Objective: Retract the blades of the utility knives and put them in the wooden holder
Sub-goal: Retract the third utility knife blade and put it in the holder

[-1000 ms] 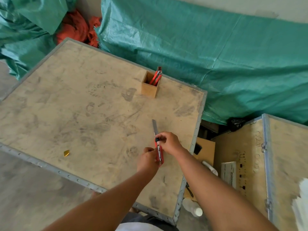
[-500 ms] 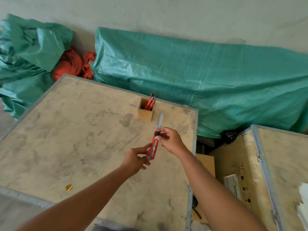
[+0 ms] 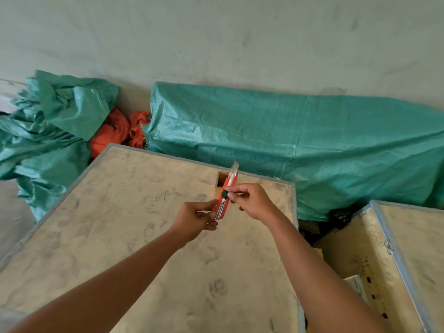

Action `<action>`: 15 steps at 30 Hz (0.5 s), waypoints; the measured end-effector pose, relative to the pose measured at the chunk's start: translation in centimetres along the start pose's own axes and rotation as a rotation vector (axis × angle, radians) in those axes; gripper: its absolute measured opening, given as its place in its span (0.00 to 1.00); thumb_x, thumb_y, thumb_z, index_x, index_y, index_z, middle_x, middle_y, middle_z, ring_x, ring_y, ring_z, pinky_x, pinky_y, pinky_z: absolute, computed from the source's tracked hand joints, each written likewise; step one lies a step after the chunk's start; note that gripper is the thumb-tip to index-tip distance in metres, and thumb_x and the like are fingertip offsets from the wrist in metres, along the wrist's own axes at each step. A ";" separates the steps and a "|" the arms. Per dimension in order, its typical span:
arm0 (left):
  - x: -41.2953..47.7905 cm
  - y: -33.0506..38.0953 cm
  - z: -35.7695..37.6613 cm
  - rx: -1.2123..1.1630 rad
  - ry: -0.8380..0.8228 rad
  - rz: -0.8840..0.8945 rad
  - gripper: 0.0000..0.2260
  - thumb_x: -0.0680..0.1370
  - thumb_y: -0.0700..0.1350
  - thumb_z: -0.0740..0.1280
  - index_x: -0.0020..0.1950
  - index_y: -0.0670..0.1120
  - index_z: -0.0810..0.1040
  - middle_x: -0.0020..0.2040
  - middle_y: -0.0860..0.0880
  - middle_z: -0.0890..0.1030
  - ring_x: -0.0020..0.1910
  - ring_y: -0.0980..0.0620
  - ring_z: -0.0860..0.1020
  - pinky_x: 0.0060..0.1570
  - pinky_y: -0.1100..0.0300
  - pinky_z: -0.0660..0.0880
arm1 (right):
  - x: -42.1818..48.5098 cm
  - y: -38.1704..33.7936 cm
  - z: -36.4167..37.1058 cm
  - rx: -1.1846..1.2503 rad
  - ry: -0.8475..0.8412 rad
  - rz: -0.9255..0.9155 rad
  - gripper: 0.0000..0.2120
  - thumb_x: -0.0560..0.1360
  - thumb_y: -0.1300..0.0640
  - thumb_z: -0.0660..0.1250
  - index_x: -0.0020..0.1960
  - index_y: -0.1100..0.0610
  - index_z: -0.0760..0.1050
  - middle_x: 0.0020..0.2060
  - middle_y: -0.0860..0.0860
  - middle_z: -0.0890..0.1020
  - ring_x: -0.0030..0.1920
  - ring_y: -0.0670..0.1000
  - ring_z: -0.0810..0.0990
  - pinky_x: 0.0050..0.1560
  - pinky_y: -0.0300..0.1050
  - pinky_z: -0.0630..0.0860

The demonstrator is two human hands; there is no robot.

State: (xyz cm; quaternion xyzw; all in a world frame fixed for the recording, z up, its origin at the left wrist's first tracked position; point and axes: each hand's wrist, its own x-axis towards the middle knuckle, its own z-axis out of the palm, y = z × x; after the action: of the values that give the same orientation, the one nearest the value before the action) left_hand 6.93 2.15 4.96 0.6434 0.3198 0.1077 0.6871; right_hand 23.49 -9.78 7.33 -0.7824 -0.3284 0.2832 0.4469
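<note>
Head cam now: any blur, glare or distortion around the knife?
Head view: soft, even light with no glare; wide-angle bend curves the table edge; utility knife and both hands fairly sharp, blade tip slightly soft; wooden holder mostly hidden behind the knife.

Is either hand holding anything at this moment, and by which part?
Both hold one red utility knife. The left hand pinches its rear end; the right hand has a fingertip grip on the black slider knob at mid-body. The blade is partly out.

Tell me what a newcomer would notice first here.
Both hands, left and right, hold a red utility knife mid-frame above the plywood table, its blade partly out. Behind it stands a wooden holder; green tarps line the wall.
</note>
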 end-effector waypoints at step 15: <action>-2.3 2.5 2.1 -0.160 -0.034 0.101 0.13 0.77 0.33 0.70 0.60 0.43 0.83 0.44 0.47 0.88 0.40 0.44 0.85 0.44 0.52 0.84 | -3.9 -1.9 -1.6 -0.127 0.013 -0.137 0.09 0.76 0.55 0.75 0.55 0.46 0.86 0.49 0.45 0.88 0.45 0.52 0.85 0.52 0.49 0.82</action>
State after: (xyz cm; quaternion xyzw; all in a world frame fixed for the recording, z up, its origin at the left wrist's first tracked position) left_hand 7.03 -0.45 7.95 0.6037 0.2655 0.1564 0.7352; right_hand 21.74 -12.85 10.25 -0.7867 -0.3954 0.2255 0.4171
